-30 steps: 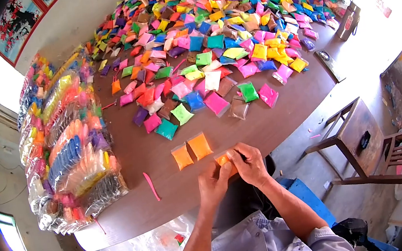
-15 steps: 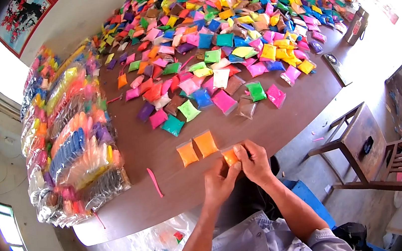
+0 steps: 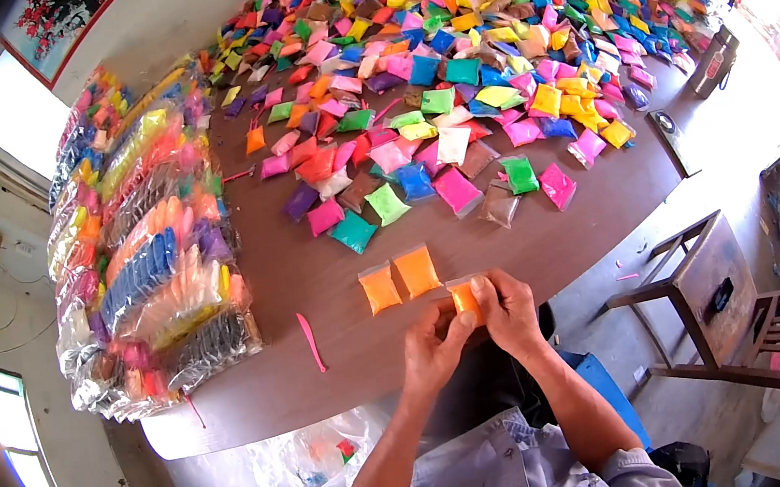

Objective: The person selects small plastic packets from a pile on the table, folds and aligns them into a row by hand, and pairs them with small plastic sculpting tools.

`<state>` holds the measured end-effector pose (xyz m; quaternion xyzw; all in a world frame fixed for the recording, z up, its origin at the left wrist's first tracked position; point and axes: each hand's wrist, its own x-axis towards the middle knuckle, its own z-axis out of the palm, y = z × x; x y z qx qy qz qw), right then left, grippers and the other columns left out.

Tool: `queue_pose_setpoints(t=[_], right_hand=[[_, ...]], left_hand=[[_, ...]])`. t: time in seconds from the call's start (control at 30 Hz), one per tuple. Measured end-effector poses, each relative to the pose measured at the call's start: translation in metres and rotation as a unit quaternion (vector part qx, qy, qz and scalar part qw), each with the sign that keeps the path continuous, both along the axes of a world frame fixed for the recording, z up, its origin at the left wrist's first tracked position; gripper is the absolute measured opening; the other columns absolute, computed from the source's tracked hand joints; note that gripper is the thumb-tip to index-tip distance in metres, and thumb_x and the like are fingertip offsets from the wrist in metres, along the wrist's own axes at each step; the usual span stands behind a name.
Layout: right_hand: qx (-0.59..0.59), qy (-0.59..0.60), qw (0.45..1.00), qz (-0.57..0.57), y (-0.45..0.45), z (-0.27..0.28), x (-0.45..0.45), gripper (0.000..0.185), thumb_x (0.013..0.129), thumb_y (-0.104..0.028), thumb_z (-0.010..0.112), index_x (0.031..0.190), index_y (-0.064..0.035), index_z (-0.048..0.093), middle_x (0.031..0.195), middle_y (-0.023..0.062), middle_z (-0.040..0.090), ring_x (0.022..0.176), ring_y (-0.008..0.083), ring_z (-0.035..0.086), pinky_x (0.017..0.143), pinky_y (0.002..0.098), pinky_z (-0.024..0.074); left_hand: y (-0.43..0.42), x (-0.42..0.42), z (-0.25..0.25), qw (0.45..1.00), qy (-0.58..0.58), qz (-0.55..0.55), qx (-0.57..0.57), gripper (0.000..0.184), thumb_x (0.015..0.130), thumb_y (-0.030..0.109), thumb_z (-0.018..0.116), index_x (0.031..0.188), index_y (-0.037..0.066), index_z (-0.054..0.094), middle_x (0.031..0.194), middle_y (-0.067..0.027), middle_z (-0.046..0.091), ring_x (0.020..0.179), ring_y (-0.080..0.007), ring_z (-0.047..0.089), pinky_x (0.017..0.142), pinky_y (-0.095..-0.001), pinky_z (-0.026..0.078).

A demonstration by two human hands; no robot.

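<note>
Orange-filled clear packet (image 3: 466,304) is held upright-looking between both hands near the front edge of the brown table (image 3: 268,283), just beside two matching orange packets that lie on the tabletop: the left one (image 3: 379,290) and the right one (image 3: 417,270). The left hand (image 3: 434,343) pinches it from its lower left, thumb laid across the front; the right hand (image 3: 512,311) has its thumb on the upper right, fingers curled behind. Both grips are narrow, closed down on the packet, though the fingers at the back are hidden, so I cannot tell how firmly they press. A paler strip of film shows along the top. Good handling here, as I judge it, means pinching near the sides rather than squeezing the full middle, since the filling looks soft and pressure could push it toward that top strip. The two thumbs should work evenly, so the film does not skew or crease, and the hold is best made over the tabletop, because the table's edge is close by. The pink plastic strip (image 3: 311,343) lies to the left, apart from both hands, and the heap of coloured packets (image 3: 447,71) spreads well beyond them, so neither crowds the fingers.
</note>
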<state>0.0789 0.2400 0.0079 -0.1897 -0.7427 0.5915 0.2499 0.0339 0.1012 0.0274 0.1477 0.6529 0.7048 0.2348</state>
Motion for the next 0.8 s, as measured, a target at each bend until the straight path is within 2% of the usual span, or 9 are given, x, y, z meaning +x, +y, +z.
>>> queue_pose_setpoints(t=[0.07, 0.17, 0.27, 0.33, 0.47, 0.53, 0.6, 0.67, 0.8], right_hand=[[0.042, 0.021, 0.999, -0.005, 0.002, -0.006, 0.0, 0.022, 0.102, -0.016, 0.064, 0.087, 0.0004, 0.064, 0.069, 0.0164, 0.058, 0.056, 0.0241, 0.054, 0.057, 0.0337, 0.0463], [0.055, 0.032, 0.998, 0.022, 0.003, -0.006, 0.001, 0.021, 0.102, -0.015, 0.063, 0.088, 0.0, 0.064, 0.069, 0.0169, 0.057, 0.057, 0.0258, 0.053, 0.056, 0.0343, 0.0449], [0.044, 0.023, 0.998, 0.034, 0.003, 0.002, 0.003, 0.021, 0.102, -0.017, 0.062, 0.088, -0.0005, 0.064, 0.07, 0.0171, 0.058, 0.058, 0.0261, 0.054, 0.055, 0.0353, 0.0443], [0.038, 0.025, 0.998, 0.039, 0.002, 0.002, 0.003, 0.022, 0.102, -0.017, 0.062, 0.088, -0.0006, 0.064, 0.07, 0.0167, 0.058, 0.059, 0.0267, 0.055, 0.056, 0.0356, 0.0448], [0.037, 0.048, 0.998, 0.031, 0.001, -0.002, 0.004, 0.021, 0.101, -0.017, 0.063, 0.089, -0.0008, 0.065, 0.071, 0.0163, 0.059, 0.06, 0.0286, 0.058, 0.057, 0.0359, 0.0458], [0.058, 0.042, 0.997, 0.039, 0.003, 0.0, 0.006, 0.021, 0.102, -0.017, 0.061, 0.089, -0.0006, 0.064, 0.072, 0.0155, 0.059, 0.062, 0.0268, 0.059, 0.058, 0.0344, 0.0465], [0.078, 0.035, 0.995, 0.047, 0.003, 0.0, 0.007, 0.021, 0.103, -0.016, 0.06, 0.09, -0.0004, 0.063, 0.073, 0.0148, 0.059, 0.064, 0.0251, 0.059, 0.06, 0.033, 0.0472], [0.101, 0.043, 0.992, 0.061, 0.003, -0.002, 0.007, 0.016, 0.101, -0.013, 0.06, 0.091, -0.0005, 0.064, 0.075, 0.016, 0.062, 0.065, 0.0295, 0.062, 0.061, 0.0339, 0.0485], [0.097, 0.033, 0.993, 0.057, 0.001, 0.003, 0.005, 0.015, 0.098, -0.012, 0.064, 0.087, -0.0011, 0.065, 0.075, 0.0171, 0.062, 0.062, 0.0302, 0.061, 0.058, 0.035, 0.0477]], left_hand=[[-0.001, -0.002, -0.001, 1.0, -0.02, 0.007, 0.014, 0.026, 0.102, 0.018, 0.07, 0.111, -0.006, 0.068, 0.097, -0.0054, 0.073, 0.088, -0.0081, 0.064, 0.078, -0.0256, 0.054], [-0.002, -0.004, -0.011, 0.999, 0.003, 0.013, -0.048, 0.024, 0.103, 0.017, 0.069, 0.111, -0.006, 0.067, 0.093, -0.003, 0.07, 0.086, -0.0062, 0.061, 0.075, -0.0239, 0.051], [0.002, -0.005, -0.011, 0.999, -0.003, 0.035, -0.006, 0.02, 0.103, 0.015, 0.069, 0.108, -0.004, 0.068, 0.089, -0.0008, 0.068, 0.083, -0.005, 0.058, 0.072, -0.0237, 0.049], [0.004, -0.004, -0.011, 0.998, 0.023, 0.052, 0.013, 0.014, 0.103, 0.014, 0.067, 0.102, 0.0, 0.068, 0.084, 0.0042, 0.062, 0.074, -0.0034, 0.052, 0.065, -0.0215, 0.043], [0.0, -0.003, -0.011, 0.997, 0.067, 0.04, -0.017, 0.015, 0.103, 0.016, 0.068, 0.103, 0.001, 0.068, 0.084, 0.0047, 0.061, 0.075, -0.003, 0.052, 0.066, -0.0216, 0.044], [0.003, -0.002, -0.004, 0.999, 0.011, 0.049, 0.007, 0.017, 0.102, 0.015, 0.07, 0.105, -0.002, 0.069, 0.088, 0.0031, 0.066, 0.082, -0.0047, 0.058, 0.074, -0.0225, 0.049], [0.004, -0.004, -0.004, 0.998, 0.007, 0.058, 0.019, 0.017, 0.102, 0.015, 0.07, 0.105, -0.002, 0.07, 0.088, 0.0032, 0.066, 0.082, -0.0047, 0.058, 0.074, -0.0224, 0.049], [0.005, -0.004, -0.007, 0.997, 0.002, 0.066, 0.032, 0.017, 0.102, 0.015, 0.07, 0.104, -0.001, 0.07, 0.087, 0.0032, 0.066, 0.082, -0.0047, 0.058, 0.074, -0.0224, 0.049], [-0.002, -0.005, -0.021, 0.998, 0.026, 0.056, 0.033, 0.014, 0.102, 0.014, 0.071, 0.102, 0.0, 0.07, 0.088, 0.0036, 0.067, 0.08, -0.0035, 0.057, 0.071, -0.0217, 0.048]])
